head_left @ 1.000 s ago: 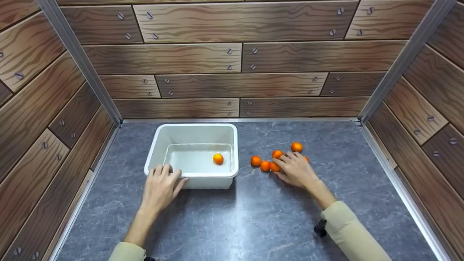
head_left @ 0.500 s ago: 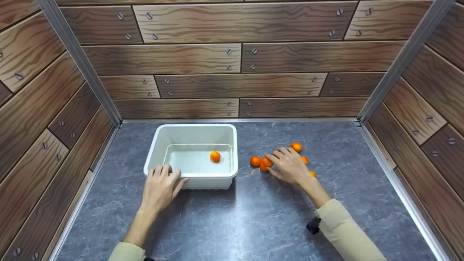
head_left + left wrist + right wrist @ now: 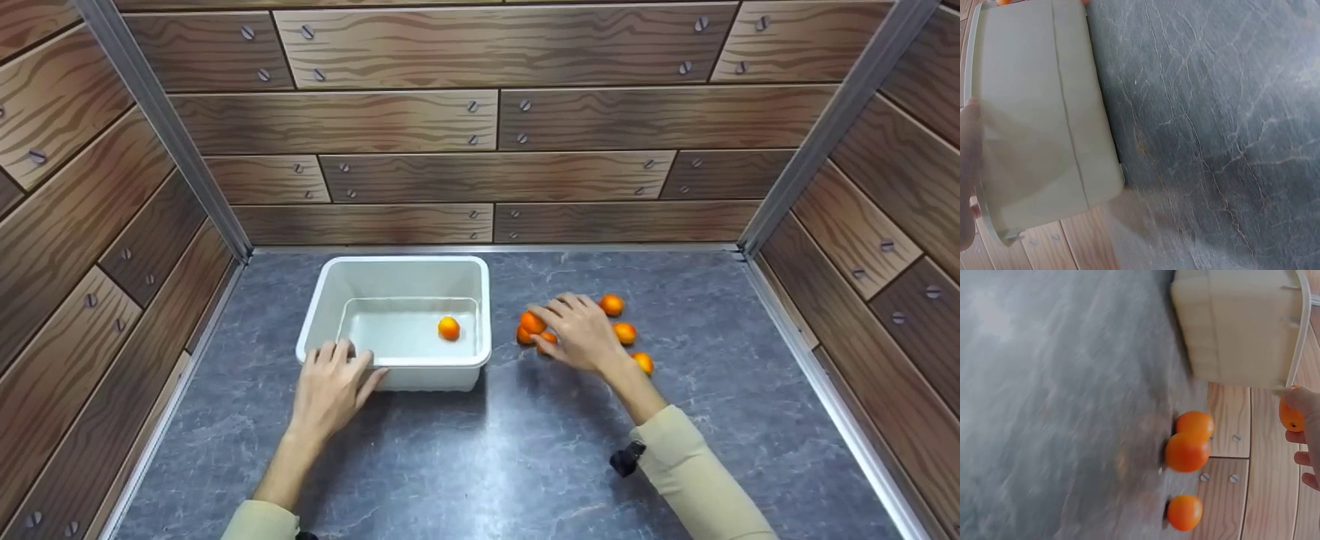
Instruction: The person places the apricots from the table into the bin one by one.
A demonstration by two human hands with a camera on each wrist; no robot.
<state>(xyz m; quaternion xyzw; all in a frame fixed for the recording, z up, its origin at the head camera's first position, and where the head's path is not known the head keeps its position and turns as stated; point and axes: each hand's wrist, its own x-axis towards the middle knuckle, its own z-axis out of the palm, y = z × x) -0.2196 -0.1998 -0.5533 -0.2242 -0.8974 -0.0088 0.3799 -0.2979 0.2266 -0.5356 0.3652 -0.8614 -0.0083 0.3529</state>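
Observation:
My left hand (image 3: 328,391) grips the near rim of a white plastic bin (image 3: 431,362), fingers over the edge and thumb outside. Inside the bin lies one small orange tangerine (image 3: 448,328). To the bin's right, my right hand (image 3: 581,334) pinches another tangerine (image 3: 1292,415) between thumb and fingers, raised off the table in the right wrist view. Below this hand, on the table, are a tangerine (image 3: 523,335) and a second tangerine (image 3: 548,342), both partly hidden. The left wrist view shows the bin's outer wall (image 3: 1027,112) with a bit of my left hand.
Beyond and beside my right hand sit a far tangerine (image 3: 612,304), a middle tangerine (image 3: 625,333) and a near tangerine (image 3: 643,363), partly behind the wrist. Wood-patterned walls (image 3: 405,120) with metal edging enclose the grey marbled table (image 3: 450,465) on three sides.
My right hand has taken hold of a tangerine and moved left with it towards the bin. The tangerine in the bin has shifted slightly. My left hand has stayed on the rim.

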